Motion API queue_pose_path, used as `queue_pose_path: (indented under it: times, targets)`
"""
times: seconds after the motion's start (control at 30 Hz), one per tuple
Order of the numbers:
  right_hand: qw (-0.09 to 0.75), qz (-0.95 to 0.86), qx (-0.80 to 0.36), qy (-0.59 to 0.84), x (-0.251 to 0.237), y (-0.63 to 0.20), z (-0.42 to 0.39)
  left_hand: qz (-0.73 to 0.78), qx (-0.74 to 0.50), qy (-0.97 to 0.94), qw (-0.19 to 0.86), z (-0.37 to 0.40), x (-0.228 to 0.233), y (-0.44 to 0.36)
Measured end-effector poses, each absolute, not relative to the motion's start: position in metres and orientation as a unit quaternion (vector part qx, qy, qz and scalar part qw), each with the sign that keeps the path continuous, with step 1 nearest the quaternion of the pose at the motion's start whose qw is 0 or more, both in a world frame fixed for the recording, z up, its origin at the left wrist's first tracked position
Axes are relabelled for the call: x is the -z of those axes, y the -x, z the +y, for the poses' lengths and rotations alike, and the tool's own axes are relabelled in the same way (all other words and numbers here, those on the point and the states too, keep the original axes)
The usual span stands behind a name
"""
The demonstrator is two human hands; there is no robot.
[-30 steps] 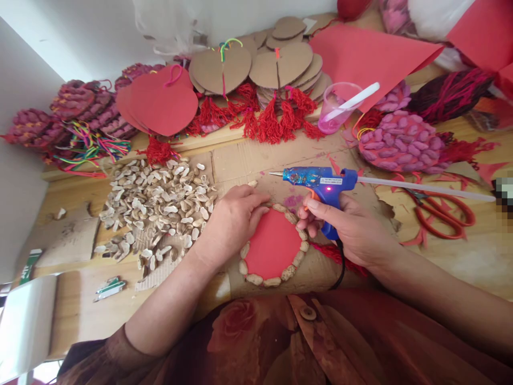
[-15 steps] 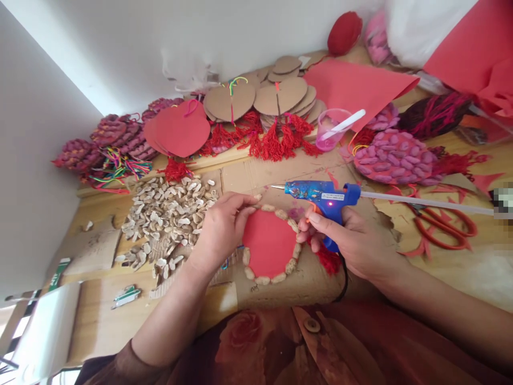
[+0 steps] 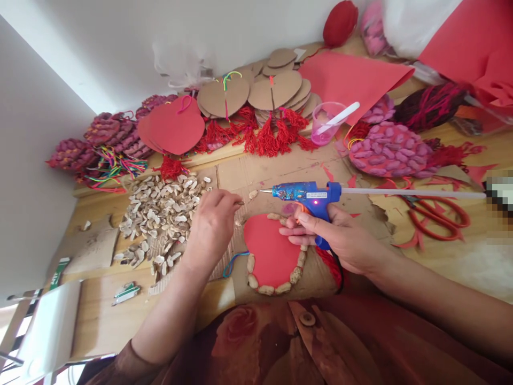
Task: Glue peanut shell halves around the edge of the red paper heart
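My right hand [image 3: 340, 230] is wrapped round the handle of a blue hot glue gun [image 3: 294, 191], its metal nozzle pointing left and a long glue stick [image 3: 409, 192] running out of its back. Beneath it lies a red heart-shaped piece [image 3: 272, 251] edged with peanut shells [image 3: 266, 290]; my right fingers cover part of its upper right. My left hand [image 3: 214, 222] is closed in a pinch, with a brown sliver of peanut shell [image 3: 241, 203] showing at the fingertips. One loose peanut shell [image 3: 253, 194] rests on the cardboard by the nozzle tip.
A heap of peanut shells [image 3: 160, 208] lies to the left. Behind are cardboard shapes [image 3: 274, 88], red tassels [image 3: 268, 136], red hearts [image 3: 172, 125] and a pink cup [image 3: 326, 128]. Orange-handled scissors [image 3: 441, 219] and a purple shell-covered piece [image 3: 390, 149] are at right.
My left hand has drawn back left from the heart's top edge. The glue gun has shifted left in my right hand. The heart piece sits slightly lower and turned, with its blue cord showing.
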State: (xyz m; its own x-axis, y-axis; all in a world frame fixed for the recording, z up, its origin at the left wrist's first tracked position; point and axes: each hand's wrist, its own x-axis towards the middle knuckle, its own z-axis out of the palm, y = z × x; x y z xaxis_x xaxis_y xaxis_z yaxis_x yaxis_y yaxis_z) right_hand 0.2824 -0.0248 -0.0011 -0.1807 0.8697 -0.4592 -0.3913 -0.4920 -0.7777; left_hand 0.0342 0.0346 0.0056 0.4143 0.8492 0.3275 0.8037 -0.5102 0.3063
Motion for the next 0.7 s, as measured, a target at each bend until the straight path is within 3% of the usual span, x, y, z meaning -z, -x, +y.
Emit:
queue_pose_path:
  times: [0.07, 0.17, 0.33, 0.47, 0.7]
  targets:
    - [0.434, -0.259, -0.724, 0.470, 0.002, -0.282, -0.024, 0.535, -0.274, -0.789, 0.127, 0.034, -0.012, -0.030]
    - [0.433, -0.271, -0.726, 0.461, 0.003, -0.283, -0.024, 0.561, -0.317, -0.679, 0.351, 0.030, -0.019, -0.030]
    - [0.423, -0.371, -0.683, 0.466, -0.009, -0.285, -0.027, 0.489, -0.381, -0.456, 0.639, 0.023, -0.019, -0.039]
    - [0.380, -0.474, -0.622, 0.495, -0.019, -0.287, -0.032, 0.459, -0.377, -0.342, 0.728, 0.023, -0.019, -0.044]
    - [0.367, -0.573, -0.558, 0.475, -0.032, -0.289, -0.032, 0.421, -0.374, -0.275, 0.779, 0.023, -0.017, -0.047]
